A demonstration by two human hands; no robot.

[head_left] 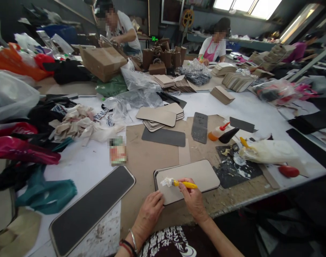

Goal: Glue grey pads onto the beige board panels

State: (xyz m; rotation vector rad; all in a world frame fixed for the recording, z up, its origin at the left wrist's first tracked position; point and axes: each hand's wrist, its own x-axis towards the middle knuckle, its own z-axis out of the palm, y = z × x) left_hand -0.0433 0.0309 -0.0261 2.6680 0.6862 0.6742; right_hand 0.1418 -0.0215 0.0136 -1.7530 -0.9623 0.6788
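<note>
My right hand (191, 198) is closed around the yellow handle of a brush (188, 184). White paste clings to the bristles, which rest on the left part of a beige rounded panel (196, 176). Dark edges at its left end suggest more panels beneath it. My left hand (151, 208) lies at the near left corner of that panel, fingers lying flat with the tips touching it. To the right, a white paste-filled bag or tub (272, 151) lies on a smeared black sheet (227, 176), with a second yellow handle (244, 142) sticking out.
A long dark panel (93, 210) lies at the left. Further back are stacked beige panels (159, 116), a grey strip (164, 137) and a red-tipped bottle (217, 132). Fabric scraps and bags crowd the left. Two people (122, 30) work across the table; another is far right.
</note>
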